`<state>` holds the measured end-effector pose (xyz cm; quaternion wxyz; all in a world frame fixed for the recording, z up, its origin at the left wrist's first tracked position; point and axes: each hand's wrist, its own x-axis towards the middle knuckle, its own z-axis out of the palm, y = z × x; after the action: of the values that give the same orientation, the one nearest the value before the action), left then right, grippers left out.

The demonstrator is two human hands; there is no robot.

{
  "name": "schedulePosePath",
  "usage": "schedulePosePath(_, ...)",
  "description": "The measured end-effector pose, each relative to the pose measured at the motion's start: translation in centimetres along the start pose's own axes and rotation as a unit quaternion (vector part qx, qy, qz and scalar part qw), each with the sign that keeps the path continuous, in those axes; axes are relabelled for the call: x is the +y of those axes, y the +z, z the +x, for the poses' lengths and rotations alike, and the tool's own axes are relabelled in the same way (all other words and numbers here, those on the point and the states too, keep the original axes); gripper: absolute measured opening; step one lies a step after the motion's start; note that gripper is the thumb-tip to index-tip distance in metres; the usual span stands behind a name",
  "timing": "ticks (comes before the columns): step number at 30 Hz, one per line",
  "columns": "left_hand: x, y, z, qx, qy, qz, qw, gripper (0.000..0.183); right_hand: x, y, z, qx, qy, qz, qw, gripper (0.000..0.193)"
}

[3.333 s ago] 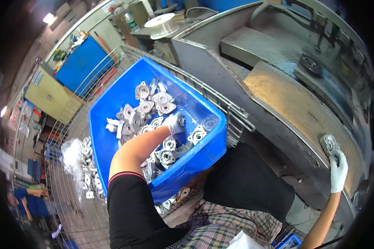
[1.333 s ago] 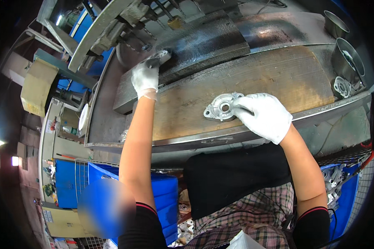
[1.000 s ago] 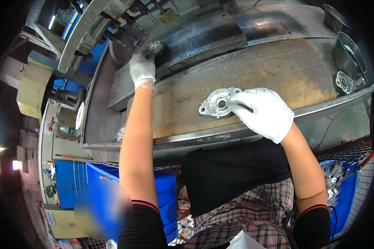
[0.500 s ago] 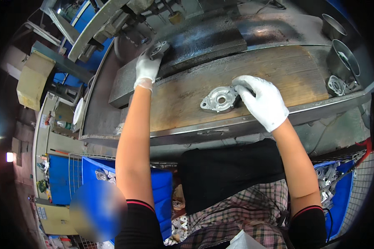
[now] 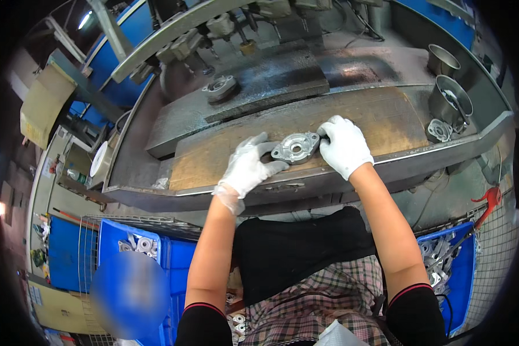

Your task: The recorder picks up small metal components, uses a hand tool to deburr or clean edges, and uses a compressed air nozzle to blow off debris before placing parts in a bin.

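L hand (image 5: 247, 165) spread, R hand (image 5: 345, 147) unclear, at metal pt (image 5: 303, 150); stained bd (image 5: 386, 118) below, blue bin (image 5: 180, 255) nr.

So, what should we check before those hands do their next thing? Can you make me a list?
1. Gloves on the left hand and right hand: ok, both white.
2. A hand at each end of the front metal part: ok.
3. Left fingers firmly gripping it: cannot tell.
4. Front metal part fully flat on the wooden board: cannot tell.
5. Hands away from the drilling heads: ok.
6. Drilling heads stopped: cannot tell from a still picture.
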<state>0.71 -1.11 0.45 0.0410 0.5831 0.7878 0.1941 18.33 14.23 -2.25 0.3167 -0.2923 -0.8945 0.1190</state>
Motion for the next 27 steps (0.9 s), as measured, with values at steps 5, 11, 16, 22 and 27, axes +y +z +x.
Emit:
schedulePosePath(5, 0.4, 1.0, 0.1, 0.049, 0.006, -0.020, 0.999, 0.055, 1.2, 0.0, -0.1, -0.003, -0.010, 0.049, 0.999, 0.014)
schedulePosePath(11, 1.1, 1.1, -1.4, 0.116, -0.012, -0.545, 0.830, 0.051, -0.1, -1.3, -0.7, -0.018, -0.021, 0.245, 0.969, 0.016)
schedulePosePath(16, 4.8, 3.7, -3.8, 0.089, 0.005, -0.810, 0.580, 0.057, -1.3, -2.3, -3.6, -0.035, -0.011, 0.362, 0.932, 0.018)
schedulePosePath(22, 6.8, 6.2, -6.4, -0.026, 0.034, -0.914, 0.403, 0.048, -2.6, -5.8, -9.7, -0.038, -0.044, 0.330, 0.942, 0.013)
schedulePosePath(27, 6.2, 8.3, -10.3, -0.125, -0.032, -0.925, 0.357, 0.036, 3.8, -10.9, -13.4, 0.081, -0.006, 0.093, 0.992, 0.009)
